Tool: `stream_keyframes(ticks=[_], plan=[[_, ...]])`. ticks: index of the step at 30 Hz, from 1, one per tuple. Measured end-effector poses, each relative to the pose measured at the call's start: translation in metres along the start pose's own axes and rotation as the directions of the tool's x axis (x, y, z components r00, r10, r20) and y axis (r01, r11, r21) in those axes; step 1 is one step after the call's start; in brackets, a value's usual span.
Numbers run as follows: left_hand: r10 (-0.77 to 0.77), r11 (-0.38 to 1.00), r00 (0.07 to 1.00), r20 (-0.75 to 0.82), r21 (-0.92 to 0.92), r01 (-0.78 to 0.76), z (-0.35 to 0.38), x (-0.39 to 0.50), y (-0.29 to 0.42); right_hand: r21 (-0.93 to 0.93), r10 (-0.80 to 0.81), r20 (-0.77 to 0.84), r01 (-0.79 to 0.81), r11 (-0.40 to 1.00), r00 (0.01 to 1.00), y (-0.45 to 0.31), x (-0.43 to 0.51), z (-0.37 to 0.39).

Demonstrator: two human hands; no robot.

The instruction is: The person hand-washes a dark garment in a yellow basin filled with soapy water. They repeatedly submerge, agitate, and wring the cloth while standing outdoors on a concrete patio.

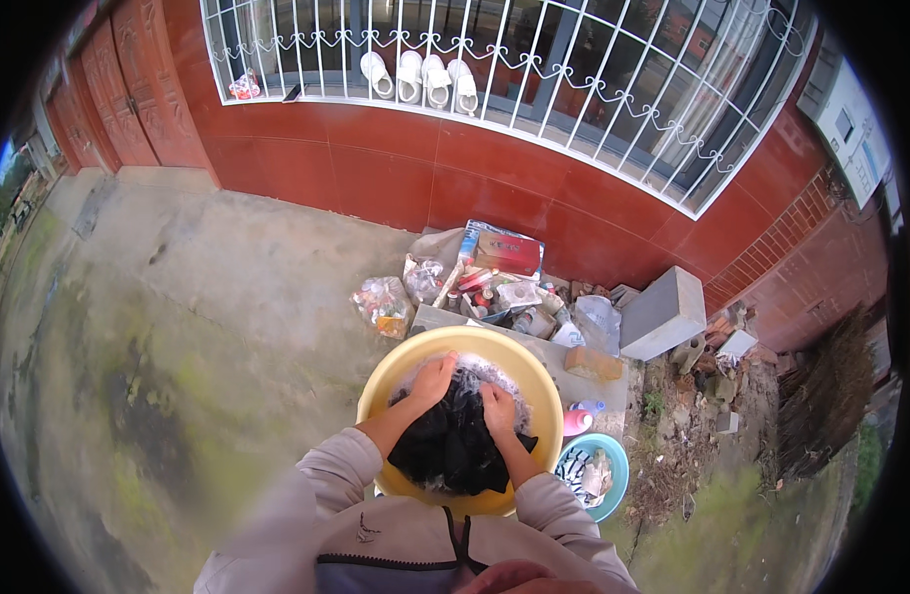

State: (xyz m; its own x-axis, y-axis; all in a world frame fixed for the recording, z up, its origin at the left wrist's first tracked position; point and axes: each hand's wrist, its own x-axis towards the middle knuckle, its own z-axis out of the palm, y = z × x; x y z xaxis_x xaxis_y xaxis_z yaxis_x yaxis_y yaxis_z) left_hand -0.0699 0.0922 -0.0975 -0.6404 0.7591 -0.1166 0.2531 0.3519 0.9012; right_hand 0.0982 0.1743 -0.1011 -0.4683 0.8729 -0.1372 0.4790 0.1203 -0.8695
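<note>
A large yellow plastic basin [375, 371] stands right in front of me, holding soapy water with white suds and a wet black garment [455, 438]. My left hand [434, 379] grips a bunched part of the black cloth near the basin's upper left. Across from it, my right hand [498, 408] is closed on the same cloth on the right side. A raised fold of the fabric lies between the two hands. The fingertips are partly hidden in the cloth and foam.
Right of the basin stand a light-blue basin [623, 475] with striped cloth and a pink bottle [576, 422]. Beyond lie a brick [593, 364], bagged rubbish [383, 304], cardboard boxes [508, 252] and a grey block [663, 312] against the red wall. White shoes [410, 76] rest behind window bars.
</note>
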Motion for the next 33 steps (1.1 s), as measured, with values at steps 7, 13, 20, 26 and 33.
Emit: stream_keyframes(ticks=[7, 13, 20, 26, 33], plan=[[0.039, 0.907, 0.999, -0.033, -0.417, -0.049, -0.074, -0.033, 0.095, 0.351, -0.299, 0.103, 0.247, 0.903, 0.949, -0.070, -0.039, -0.062], [0.279, 0.959, 0.960, 0.002, 0.048, -0.279, -0.110, -0.080, 0.074, -0.029, -0.439, 0.133, 0.446, 0.895, 0.889, -0.084, -0.098, -0.081], [0.460, 0.519, 0.884, 0.077, 0.785, -0.339, -0.040, -0.109, 0.019, -0.627, -0.359, 0.240, 0.426, 0.652, 0.902, -0.030, -0.073, -0.017], [0.060, 0.537, 0.955, 0.292, 0.797, -0.277, -0.022, -0.076, 0.027, -0.624, -0.292, 0.230, 0.371, 0.687, 0.928, -0.022, -0.050, 0.001], [0.105, 0.650, 0.940, 0.324, 0.693, -0.311, -0.014, -0.041, 0.012, -0.539, -0.185, 0.088, 0.203, 0.818, 0.979, -0.024, -0.032, 0.006]])
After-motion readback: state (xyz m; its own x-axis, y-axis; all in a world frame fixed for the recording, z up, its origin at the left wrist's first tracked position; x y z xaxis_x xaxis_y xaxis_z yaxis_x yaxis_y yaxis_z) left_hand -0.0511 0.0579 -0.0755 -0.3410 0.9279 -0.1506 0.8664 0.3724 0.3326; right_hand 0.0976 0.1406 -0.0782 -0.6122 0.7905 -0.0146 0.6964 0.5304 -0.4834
